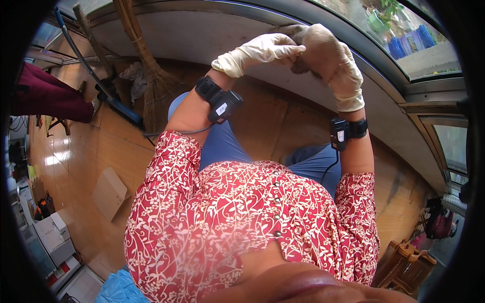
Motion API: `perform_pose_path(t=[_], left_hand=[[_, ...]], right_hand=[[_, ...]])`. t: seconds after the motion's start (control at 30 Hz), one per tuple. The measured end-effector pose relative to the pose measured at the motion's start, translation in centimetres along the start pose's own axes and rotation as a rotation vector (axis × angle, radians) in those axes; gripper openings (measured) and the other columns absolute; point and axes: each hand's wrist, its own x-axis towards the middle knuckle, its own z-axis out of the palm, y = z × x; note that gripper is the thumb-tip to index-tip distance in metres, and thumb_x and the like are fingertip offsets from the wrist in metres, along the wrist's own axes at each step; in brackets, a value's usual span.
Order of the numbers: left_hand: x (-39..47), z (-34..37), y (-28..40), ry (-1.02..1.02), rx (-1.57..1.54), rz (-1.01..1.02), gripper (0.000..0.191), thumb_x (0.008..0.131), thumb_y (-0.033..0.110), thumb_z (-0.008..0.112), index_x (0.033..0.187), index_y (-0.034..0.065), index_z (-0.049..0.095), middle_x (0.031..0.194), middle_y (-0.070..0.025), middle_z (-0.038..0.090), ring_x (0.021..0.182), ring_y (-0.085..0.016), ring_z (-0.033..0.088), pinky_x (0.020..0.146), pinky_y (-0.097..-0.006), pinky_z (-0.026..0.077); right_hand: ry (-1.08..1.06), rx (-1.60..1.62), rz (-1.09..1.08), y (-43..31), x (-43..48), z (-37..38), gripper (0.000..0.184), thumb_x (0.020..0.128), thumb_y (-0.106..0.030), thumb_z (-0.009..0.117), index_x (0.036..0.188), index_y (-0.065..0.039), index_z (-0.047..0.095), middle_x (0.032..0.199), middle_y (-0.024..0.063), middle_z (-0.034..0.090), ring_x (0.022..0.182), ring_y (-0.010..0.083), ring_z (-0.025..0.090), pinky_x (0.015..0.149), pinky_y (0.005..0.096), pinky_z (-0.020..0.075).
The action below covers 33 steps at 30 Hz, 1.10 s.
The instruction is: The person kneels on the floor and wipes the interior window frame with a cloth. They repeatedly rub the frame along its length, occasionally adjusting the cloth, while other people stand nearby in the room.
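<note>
Both my hands wear thin cream gloves and are raised in front of the window sill. My right hand (344, 74) holds a rounded, brownish-grey furry or fabric thing (320, 47) from its right side. At its left edge my left hand (267, 51) pinches with thumb and fingers, close against the thing; what lies between the fingertips is too small to tell. A darker part hangs from the underside of the furry thing. Each of my wrists bears a black strapped device with a cable.
A straw broom (151, 79) and a blue-handled brush broom (121, 108) lean at the left, near a person's dark red trousers (49, 92). A cardboard piece (110, 193) lies on the tan floor. A wooden chair (405, 265) stands lower right. The window frame (386, 57) curves across the top right.
</note>
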Motion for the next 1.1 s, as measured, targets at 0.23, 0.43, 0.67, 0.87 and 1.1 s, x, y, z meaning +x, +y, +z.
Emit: perform_pose_path(t=[0.23,0.43,0.67,0.87,1.1], left_hand=[[-1.4,0.4,0.7,-0.038,0.080,0.427,0.039,0.089,0.028,0.071,0.120,0.0037,0.068,0.113,-0.0065,0.068,0.109,-0.018,0.061,0.099,-0.0349,0.047],[-1.1,2.9,4.8,-0.029,-0.036,0.295,0.029,0.090,0.021,0.071,0.113,0.0017,0.071,0.104,-0.0098,0.072,0.097,-0.020,0.064,0.087,-0.0355,0.051],[10.2,5.7,3.7,-0.282,0.016,0.507,0.039,0.092,0.025,0.074,0.122,0.0010,0.069,0.112,-0.0080,0.074,0.104,-0.018,0.063,0.100,-0.0332,0.044],[10.8,5.6,4.4,-0.200,0.030,0.423,0.039,0.091,0.026,0.076,0.121,0.0023,0.071,0.111,-0.0070,0.075,0.103,-0.017,0.064,0.098,-0.0339,0.047],[8.3,3.8,5.6,0.175,0.600,0.787,0.041,0.077,0.029,0.075,0.113,0.0104,0.075,0.099,-0.0136,0.074,0.092,-0.028,0.069,0.082,-0.0376,0.055]], right_hand=[[0.174,-0.844,0.006,0.1,-0.6,6.5,0.034,0.099,-0.021,0.065,0.126,-0.001,0.062,0.118,0.0062,0.064,0.109,0.0135,0.058,0.099,0.0278,0.0443],[0.322,-0.857,-0.042,-4.2,1.3,0.4,0.066,0.095,-0.029,0.065,0.149,-0.001,0.041,0.151,0.0147,0.046,0.137,0.0263,0.046,0.114,0.0409,0.0360],[0.005,-0.723,0.247,-9.7,0.5,-10.1,0.093,0.084,-0.039,0.073,0.157,-0.001,0.030,0.153,0.0212,0.041,0.139,0.0310,0.044,0.113,0.0403,0.0369],[0.255,-0.804,0.253,-11.5,-0.6,-14.1,0.046,0.097,-0.022,0.068,0.135,0.002,0.057,0.130,0.0112,0.064,0.115,0.0205,0.061,0.099,0.0332,0.0495],[0.209,-1.333,0.147,-16.6,-2.4,-5.3,0.028,0.105,-0.018,0.054,0.123,0.001,0.064,0.117,0.0076,0.067,0.106,0.0145,0.060,0.092,0.0292,0.0484]])
